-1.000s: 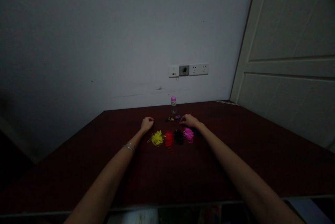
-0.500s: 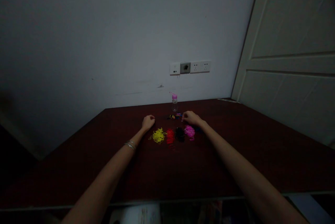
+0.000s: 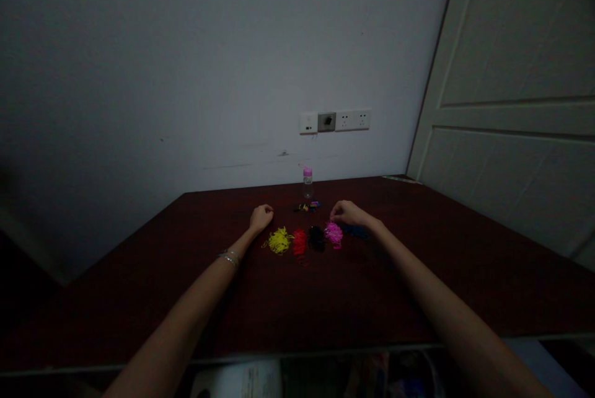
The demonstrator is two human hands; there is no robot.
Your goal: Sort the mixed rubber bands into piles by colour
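My left hand (image 3: 261,217) rests on the table left of the piles, its fingers curled closed; whatever they hold, if anything, is hidden. My right hand (image 3: 346,212) is at the far edge of a pink pile of rubber bands (image 3: 333,234), thumb and fingers pinched together. What sits in that pinch is too small to make out. Left of the pink pile lie a black pile (image 3: 317,239), a red pile (image 3: 300,242) and a yellow pile of rubber bands (image 3: 279,241). A dark blue pile (image 3: 356,232) lies partly behind my right wrist.
Beyond the piles lies a small cluster of multicoloured pieces (image 3: 308,206). A clear bottle with a pink cap (image 3: 307,184) stands behind it. Sockets (image 3: 334,121) are on the wall behind the dark red table (image 3: 297,317). Items sit on a shelf below the front edge.
My right hand has moved from beside the multicoloured cluster back and right to the pink pile, uncovering more of the blue pile. My left hand has stayed in place.
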